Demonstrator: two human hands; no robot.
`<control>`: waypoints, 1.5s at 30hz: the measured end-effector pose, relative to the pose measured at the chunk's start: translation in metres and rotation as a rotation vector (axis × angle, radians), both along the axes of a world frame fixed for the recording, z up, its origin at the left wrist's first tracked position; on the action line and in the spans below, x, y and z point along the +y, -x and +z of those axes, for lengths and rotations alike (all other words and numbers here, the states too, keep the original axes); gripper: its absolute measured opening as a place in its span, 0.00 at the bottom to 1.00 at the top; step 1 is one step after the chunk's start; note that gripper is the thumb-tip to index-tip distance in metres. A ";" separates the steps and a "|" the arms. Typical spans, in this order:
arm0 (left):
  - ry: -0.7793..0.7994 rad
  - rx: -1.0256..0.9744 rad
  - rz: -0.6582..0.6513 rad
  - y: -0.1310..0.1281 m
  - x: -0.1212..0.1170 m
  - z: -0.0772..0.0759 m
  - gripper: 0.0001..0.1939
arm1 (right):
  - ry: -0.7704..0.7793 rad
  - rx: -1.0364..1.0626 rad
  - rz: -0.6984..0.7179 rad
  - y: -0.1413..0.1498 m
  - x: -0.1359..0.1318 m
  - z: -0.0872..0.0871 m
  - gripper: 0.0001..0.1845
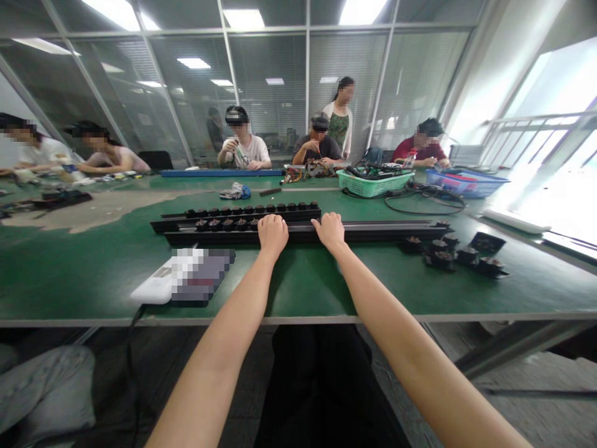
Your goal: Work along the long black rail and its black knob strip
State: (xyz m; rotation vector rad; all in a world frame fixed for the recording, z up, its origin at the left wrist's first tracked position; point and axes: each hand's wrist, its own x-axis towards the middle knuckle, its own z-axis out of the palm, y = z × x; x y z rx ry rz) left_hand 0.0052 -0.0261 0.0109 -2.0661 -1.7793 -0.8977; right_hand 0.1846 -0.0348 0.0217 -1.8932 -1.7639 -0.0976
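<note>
While the left hand and right hand sit side by side at 12 o'clock on the front black rail, nothing looks pinched: the fingers are bunched together and curl over the rail, and from up here I can't tell if the grip is clamping it or just resting there. Two long rails lie just beside each other on the green tabletop. The back rail looks fully loaded, with a tight row of small black round-topped units running along it. The front one looks roughly half done: more units stand on it from about 11 o'clock up to the left hand, then it's bare past the right hand, out toward 2 o'clock. A loose bunch of similar units sits on the tabletop just past the rail's end, also around 2 o'clock, apparently what's left over. Whatever's under the palms is hidden, so I can't say if the row carries on there. The white device at 10 o'clock is pixelated across most of its top, so no idea what it is, and a black cable runs off its edge. Fine detail on the units is too small to make out.
</note>
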 end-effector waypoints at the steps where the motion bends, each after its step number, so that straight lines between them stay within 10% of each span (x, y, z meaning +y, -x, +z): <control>1: 0.000 0.001 0.000 0.000 0.000 0.000 0.18 | -0.001 0.002 -0.002 0.000 0.000 0.000 0.24; 45: -0.004 -0.009 -0.008 0.002 0.001 -0.001 0.19 | 0.001 0.052 -0.137 -0.007 -0.006 0.009 0.18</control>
